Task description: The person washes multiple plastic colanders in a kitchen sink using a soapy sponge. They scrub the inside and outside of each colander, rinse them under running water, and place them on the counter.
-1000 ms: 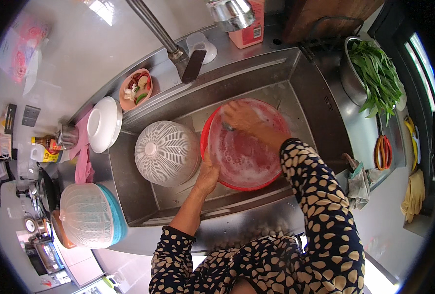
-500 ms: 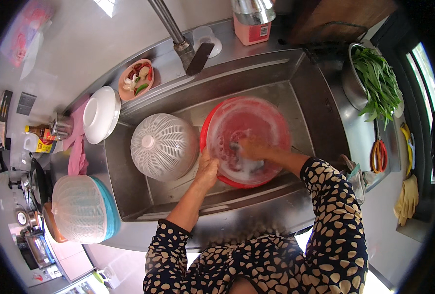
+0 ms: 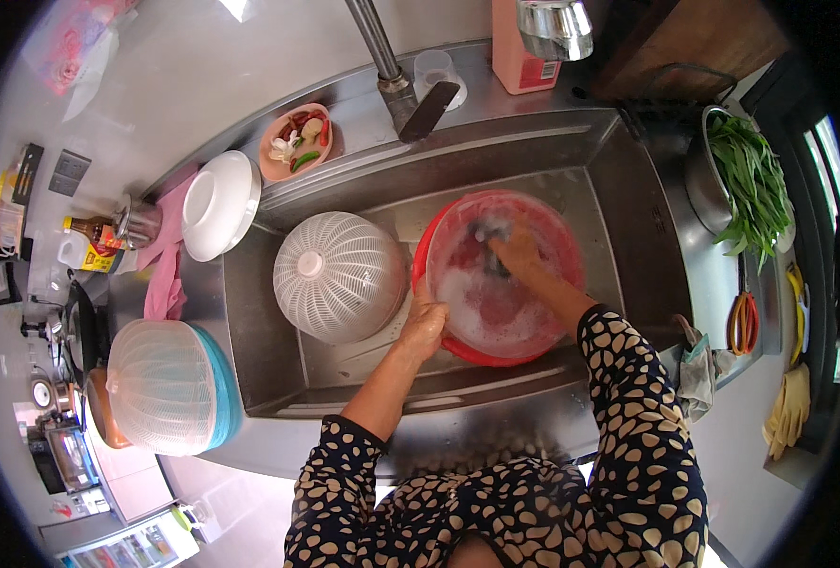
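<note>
A red basin sits in the right half of the steel sink, with a see-through, suds-smeared plastic bowl nested in it. My left hand grips the rims at the near left side, thumb on the inner wall. Inside the bowl, my right hand presses a dark scrubbing pad against the surface near the far side; its fingers are partly blurred. White foam streaks the bowl's bottom. Left of the basin, a white slotted dome cover rests knob up in the sink.
The faucet rises behind the sink. A pink dish of chillies and garlic and white bowls line the back left rim. A blue basin with dome cover stands at left, a metal pot of leafy greens at right.
My right hand and the pad have moved from the bowl's middle toward its far side. The left hand keeps its hold on the rim. The whole view has shifted slightly.
</note>
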